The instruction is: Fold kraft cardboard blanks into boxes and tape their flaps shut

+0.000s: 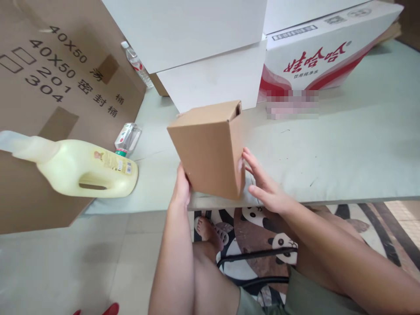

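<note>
A small brown cardboard box (205, 157) stands tilted near the front edge of the pale green table (344, 144). Pressed along its lower left side is my left hand (181, 188), its fingers partly hidden behind the box. My right hand (264, 186) is at the box's right side, fingertips at or just off the face, thumb and fingers apart. A small gap shows at the top right edge of the box, where the flap does not lie flat. What is inside cannot be seen.
To the left, a yellow jug with a handle (114, 173) stands by a clear bottle (126, 138) and a large printed carton (62, 83). White boxes (210, 70) and a red-and-white water carton (315, 61) stand at the back, with another bottle (138, 65). A panda-pattern mat (259, 236) lies below.
</note>
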{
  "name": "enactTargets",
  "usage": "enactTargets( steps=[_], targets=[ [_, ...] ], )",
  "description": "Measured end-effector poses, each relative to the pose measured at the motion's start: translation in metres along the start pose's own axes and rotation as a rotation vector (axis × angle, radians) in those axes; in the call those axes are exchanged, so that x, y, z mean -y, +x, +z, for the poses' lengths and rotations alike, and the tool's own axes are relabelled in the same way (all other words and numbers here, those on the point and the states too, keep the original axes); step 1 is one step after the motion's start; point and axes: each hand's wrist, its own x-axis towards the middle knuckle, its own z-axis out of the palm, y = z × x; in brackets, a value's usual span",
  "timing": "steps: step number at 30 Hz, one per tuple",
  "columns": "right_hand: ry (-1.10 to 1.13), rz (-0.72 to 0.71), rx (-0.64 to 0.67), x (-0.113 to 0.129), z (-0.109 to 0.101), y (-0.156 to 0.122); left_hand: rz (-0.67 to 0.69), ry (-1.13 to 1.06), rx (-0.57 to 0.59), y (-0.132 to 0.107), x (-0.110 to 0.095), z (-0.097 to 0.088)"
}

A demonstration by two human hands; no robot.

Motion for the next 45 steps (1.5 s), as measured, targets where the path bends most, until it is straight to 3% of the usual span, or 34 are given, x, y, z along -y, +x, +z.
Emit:
enactTargets(
  steps=[8,12,14,15,19,21,23,26,28,30,33,35,38,41,43,45],
  targets=[
    [-0.034,-0.130,-0.227,0.009,-0.007,-0.001,-0.375,0.327,0.495,-0.012,0.010,-0.008],
    [-0.139,-0.142,-0.271,0.016,-0.006,-0.001,-0.373,0.571,0.584,-0.011,0.007,-0.005],
    [-0.170,-0.126,-0.283,0.017,-0.004,0.000,-0.264,0.653,0.533,-0.008,0.005,-0.003],
    [-0.181,-0.121,-0.275,0.016,-0.003,0.001,-0.180,0.669,0.450,-0.006,0.004,-0.003],
    [-0.179,-0.189,-0.100,0.015,0.002,0.007,0.369,0.427,-0.025,0.001,0.000,-0.005],
    [-0.157,-0.232,0.005,0.016,0.005,0.009,0.626,0.322,-0.036,0.001,-0.003,-0.006],
    [-0.133,-0.244,0.068,0.018,0.007,0.010,0.744,0.353,0.060,0.000,-0.004,-0.006],
    [-0.154,-0.156,-0.035,0.013,0.003,0.011,0.766,0.436,0.104,-0.003,-0.004,-0.006],
    [-0.321,-0.003,-0.216,0.002,-0.004,0.013,0.776,0.450,0.087,-0.003,-0.003,-0.007],
    [-0.591,0.187,-0.306,-0.011,-0.013,0.018,0.786,0.454,0.075,-0.003,-0.002,-0.007],
    [-0.916,0.376,-0.192,-0.028,-0.021,0.026,0.792,0.439,0.079,-0.002,-0.001,-0.008],
    [-0.992,0.423,-0.135,-0.032,-0.024,0.030,0.792,0.424,0.085,-0.002,0.000,-0.007],
    [-0.886,0.473,-0.180,-0.029,-0.024,0.033,0.790,0.415,0.079,-0.002,0.001,-0.006],
    [-0.541,0.466,-0.256,-0.015,-0.024,0.034,0.791,0.402,0.059,-0.002,0.003,-0.005],
    [-0.350,0.362,-0.297,0.000,-0.022,0.034,0.803,0.397,0.055,-0.002,0.004,-0.004],
    [-0.292,0.206,-0.362,0.018,-0.019,0.034,0.814,0.396,0.061,-0.002,0.004,-0.004]
  ],
)
